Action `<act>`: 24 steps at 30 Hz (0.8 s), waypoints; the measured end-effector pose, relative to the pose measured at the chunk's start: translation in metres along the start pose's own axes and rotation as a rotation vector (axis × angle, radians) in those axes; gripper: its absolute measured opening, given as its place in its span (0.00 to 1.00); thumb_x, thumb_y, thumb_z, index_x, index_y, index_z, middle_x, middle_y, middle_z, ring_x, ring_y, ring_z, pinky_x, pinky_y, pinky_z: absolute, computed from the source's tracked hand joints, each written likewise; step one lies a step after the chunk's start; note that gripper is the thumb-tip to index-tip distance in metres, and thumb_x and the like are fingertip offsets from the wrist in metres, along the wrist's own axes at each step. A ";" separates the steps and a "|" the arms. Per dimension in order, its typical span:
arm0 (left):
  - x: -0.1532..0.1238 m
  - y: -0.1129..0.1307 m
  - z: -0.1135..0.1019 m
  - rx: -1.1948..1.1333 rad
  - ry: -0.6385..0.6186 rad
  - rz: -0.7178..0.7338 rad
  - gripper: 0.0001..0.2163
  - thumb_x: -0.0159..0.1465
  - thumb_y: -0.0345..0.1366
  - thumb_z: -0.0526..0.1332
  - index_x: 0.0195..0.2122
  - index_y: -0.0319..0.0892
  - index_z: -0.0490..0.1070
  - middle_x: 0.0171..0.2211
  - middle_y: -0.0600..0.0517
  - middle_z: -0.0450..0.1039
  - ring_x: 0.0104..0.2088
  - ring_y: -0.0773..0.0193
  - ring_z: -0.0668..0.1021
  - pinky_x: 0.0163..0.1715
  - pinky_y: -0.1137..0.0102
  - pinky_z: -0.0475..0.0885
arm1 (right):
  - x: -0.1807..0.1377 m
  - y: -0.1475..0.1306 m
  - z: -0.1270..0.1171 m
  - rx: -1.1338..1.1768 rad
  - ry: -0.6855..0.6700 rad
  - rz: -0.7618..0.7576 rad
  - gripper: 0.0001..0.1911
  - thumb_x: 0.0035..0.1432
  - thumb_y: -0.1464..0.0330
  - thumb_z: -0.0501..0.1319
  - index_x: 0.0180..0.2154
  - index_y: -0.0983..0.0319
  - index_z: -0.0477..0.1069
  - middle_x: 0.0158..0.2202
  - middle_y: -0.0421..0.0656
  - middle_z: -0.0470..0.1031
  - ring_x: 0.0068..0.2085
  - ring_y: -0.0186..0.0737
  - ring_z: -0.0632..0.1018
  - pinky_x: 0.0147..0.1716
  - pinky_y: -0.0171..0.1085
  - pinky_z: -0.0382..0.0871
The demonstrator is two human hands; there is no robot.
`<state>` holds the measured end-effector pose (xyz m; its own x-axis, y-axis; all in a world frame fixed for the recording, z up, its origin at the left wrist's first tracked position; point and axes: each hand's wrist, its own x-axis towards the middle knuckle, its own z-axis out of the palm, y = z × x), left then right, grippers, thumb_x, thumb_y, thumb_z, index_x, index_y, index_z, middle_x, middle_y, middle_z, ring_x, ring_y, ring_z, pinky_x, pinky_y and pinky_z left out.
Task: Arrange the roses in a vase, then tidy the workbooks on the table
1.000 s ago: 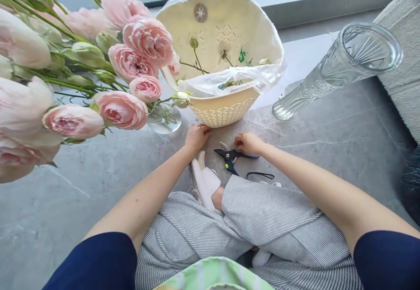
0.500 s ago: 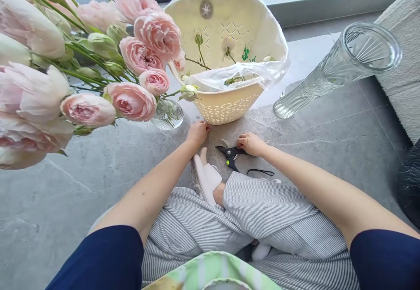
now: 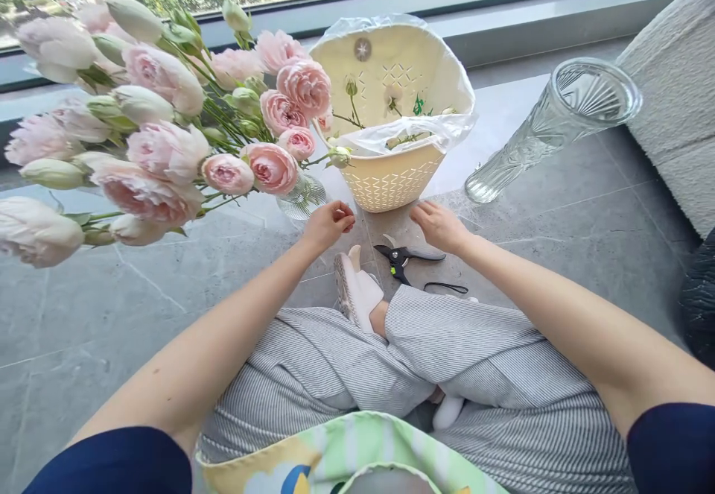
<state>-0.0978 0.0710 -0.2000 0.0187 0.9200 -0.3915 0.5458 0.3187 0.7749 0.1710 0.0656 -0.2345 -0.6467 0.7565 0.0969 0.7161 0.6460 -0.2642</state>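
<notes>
My left hand [image 3: 331, 224] hovers over the floor beside the small glass vase, fingers curled in. Whether anything small sits between its fingertips cannot be made out. My right hand [image 3: 439, 226] is just right of the basket's foot, its fingers drawn together and pointing down; what they hold, if anything, is hidden. Below it lie black pruning shears [image 3: 399, 255] with parted blades, a wrist strap [image 3: 445, 287] near them. Between and beyond both hands stands a cream perforated basket [image 3: 394, 177], lined with a clear plastic bag [image 3: 413, 136], with cut stems and buds inside.
Pink roses [image 3: 273, 168] and pale buds fan out at left from a small ribbed glass vase [image 3: 302, 197]. A tall cut-glass vase [image 3: 550, 118] stands at right. Behind are a window ledge [image 3: 530, 13] and a textured light-coloured piece [image 3: 675, 99]. My slippered foot [image 3: 360, 293] is near the shears.
The view has tilted up, showing more window. My right hand has moved off the shears' handle toward the basket's foot. My left hand has drawn slightly away from the basket, fingers still curled.
</notes>
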 end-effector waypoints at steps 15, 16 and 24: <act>-0.019 0.221 -0.010 0.246 0.384 0.781 0.14 0.56 0.21 0.59 0.40 0.41 0.75 0.43 0.49 0.77 0.49 0.59 0.75 0.55 0.62 0.68 | 0.081 0.023 -0.173 0.355 0.617 0.294 0.04 0.60 0.66 0.60 0.37 0.58 0.67 0.35 0.41 0.74 0.40 0.39 0.76 0.41 0.40 0.71; -0.026 0.211 -0.008 0.221 0.375 0.823 0.13 0.57 0.23 0.59 0.42 0.41 0.75 0.45 0.49 0.76 0.49 0.60 0.75 0.53 0.64 0.69 | 0.075 0.026 -0.166 0.367 0.678 0.272 0.05 0.62 0.64 0.58 0.37 0.59 0.67 0.35 0.42 0.74 0.40 0.38 0.76 0.42 0.40 0.71; -0.027 0.036 -0.003 0.571 -0.158 0.432 0.11 0.60 0.36 0.56 0.39 0.42 0.77 0.35 0.49 0.79 0.32 0.63 0.79 0.37 0.70 0.74 | 0.012 -0.001 -0.092 0.648 0.881 0.371 0.14 0.67 0.58 0.50 0.40 0.59 0.69 0.31 0.40 0.71 0.32 0.33 0.75 0.33 0.34 0.70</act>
<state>-0.0815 0.0583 -0.1602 0.4280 0.8790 -0.2101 0.8133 -0.2732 0.5137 0.1864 0.0837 -0.1443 0.1654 0.8624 0.4784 0.3899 0.3884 -0.8349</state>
